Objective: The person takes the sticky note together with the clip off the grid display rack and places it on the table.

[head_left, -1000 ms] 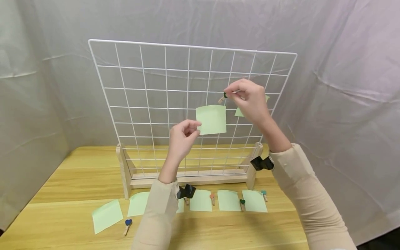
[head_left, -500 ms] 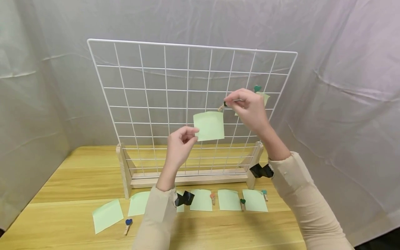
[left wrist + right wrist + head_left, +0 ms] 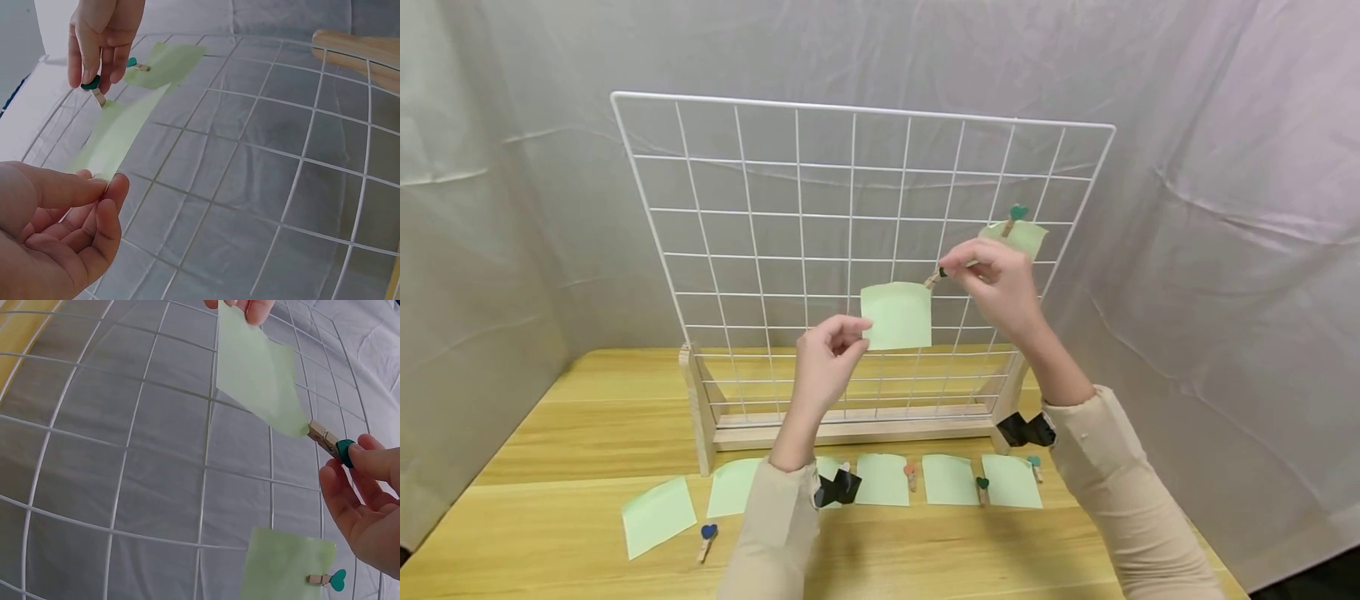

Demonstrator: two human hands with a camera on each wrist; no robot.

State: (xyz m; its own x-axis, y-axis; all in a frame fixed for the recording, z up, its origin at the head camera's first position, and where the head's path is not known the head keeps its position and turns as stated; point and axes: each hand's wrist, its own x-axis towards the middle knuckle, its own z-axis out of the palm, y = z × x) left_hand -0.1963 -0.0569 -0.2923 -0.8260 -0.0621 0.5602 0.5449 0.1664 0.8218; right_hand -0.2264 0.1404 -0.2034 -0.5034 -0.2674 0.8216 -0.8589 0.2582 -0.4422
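My left hand [image 3: 826,362] pinches a pale green paper note [image 3: 897,316] by its left edge, between thumb and fingers, in front of the wire grid. The right hand [image 3: 1000,287] holds a small wooden clothespin [image 3: 325,439] by its dark green heart end. In the right wrist view, the clothespin's tip is right at an upper corner of the note. Up and to the right, a second green note [image 3: 1030,237] hangs on the grid under a clothespin with a teal heart [image 3: 1017,213], partly covered by my right hand in the head view.
The white wire grid [image 3: 801,217] stands in a wooden base [image 3: 925,429] on the wooden table [image 3: 550,417]. Along the front lie several green notes [image 3: 658,517] and heart clothespins, among them a blue one [image 3: 707,537] and an orange one [image 3: 911,475]. The left sleeve covers some.
Both hands have come down with the note and the clothespin, the note also shifting slightly left. The clothespin's tip has come to the note's corner. The clipped note behind shows more.
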